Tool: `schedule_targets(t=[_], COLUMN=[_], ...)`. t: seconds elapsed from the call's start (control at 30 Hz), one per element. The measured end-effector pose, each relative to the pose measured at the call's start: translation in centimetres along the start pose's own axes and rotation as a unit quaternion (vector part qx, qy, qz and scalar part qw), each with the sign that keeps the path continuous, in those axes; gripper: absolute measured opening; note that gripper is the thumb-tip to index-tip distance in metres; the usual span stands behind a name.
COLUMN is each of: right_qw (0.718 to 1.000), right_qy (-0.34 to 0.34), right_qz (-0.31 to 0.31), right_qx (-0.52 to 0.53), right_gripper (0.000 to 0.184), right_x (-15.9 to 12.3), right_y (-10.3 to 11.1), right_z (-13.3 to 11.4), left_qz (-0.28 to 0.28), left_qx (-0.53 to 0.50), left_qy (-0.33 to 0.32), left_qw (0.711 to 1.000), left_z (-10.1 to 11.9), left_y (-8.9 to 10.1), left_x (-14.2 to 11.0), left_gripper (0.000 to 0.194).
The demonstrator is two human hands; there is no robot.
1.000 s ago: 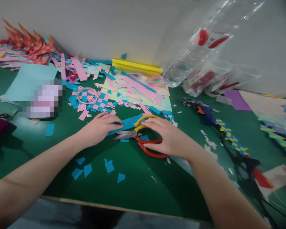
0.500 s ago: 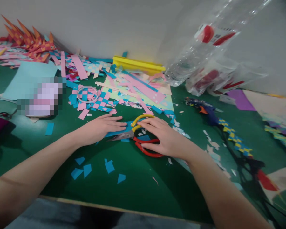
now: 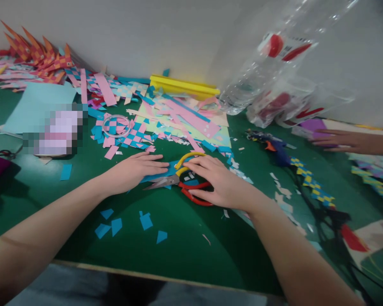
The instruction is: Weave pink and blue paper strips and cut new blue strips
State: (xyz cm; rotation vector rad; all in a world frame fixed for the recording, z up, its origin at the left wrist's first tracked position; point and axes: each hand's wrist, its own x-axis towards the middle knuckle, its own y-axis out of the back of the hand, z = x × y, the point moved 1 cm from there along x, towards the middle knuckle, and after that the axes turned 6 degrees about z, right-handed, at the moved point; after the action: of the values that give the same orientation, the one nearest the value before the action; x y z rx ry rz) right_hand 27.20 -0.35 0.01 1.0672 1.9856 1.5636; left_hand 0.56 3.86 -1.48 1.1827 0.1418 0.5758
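Observation:
My left hand (image 3: 132,172) lies flat with fingers stretched over a blue paper strip (image 3: 171,168), pressing it on the green table. My right hand (image 3: 225,182) holds a pair of scissors (image 3: 172,180), with fingers at the yellow handle loop and the thumb at the red one. The scissors' blades point left, beside the strip and just below the left fingertips. Part of the strip is hidden under the left hand. Several small blue paper scraps (image 3: 146,221) lie on the table nearer to me.
Paper clippings and a roll of clear tape (image 3: 128,126) spread behind my hands. A blurred phone (image 3: 59,134) lies left. Plastic bottles (image 3: 242,85) lean against the wall. A glue gun (image 3: 279,153) rests at right, where another person's hand (image 3: 344,141) reaches over purple paper.
Another person's hand has come in from the right edge over the purple paper. My hands and the scissors stay almost where they were.

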Motion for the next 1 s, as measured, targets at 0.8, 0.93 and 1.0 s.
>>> schedule_targets(t=[0.8,0.93,1.0], right_qw=[0.999,0.999,0.998], right_qy=[-0.035,-0.044,-0.041], right_qz=[-0.013,-0.011,-0.018], right_qx=[0.024,0.028,0.033], right_gripper=[0.041,0.043,0.041], right_x=[-0.4,-0.5,-0.5], right_y=[0.9,1.1,1.1], right_z=[0.5,0.7,0.6], left_qz=[0.040,0.040,0.039], left_qx=[0.093,0.125,0.140], left_qy=[-0.040,-0.038,-0.032], left_qw=[0.994,0.991,0.989], left_z=[-0.6,-0.6,-0.5], left_y=[0.1,-0.1,0.0], left_x=[-0.5,-0.5,-0.5], left_gripper=[0.035,0.032,0.033])
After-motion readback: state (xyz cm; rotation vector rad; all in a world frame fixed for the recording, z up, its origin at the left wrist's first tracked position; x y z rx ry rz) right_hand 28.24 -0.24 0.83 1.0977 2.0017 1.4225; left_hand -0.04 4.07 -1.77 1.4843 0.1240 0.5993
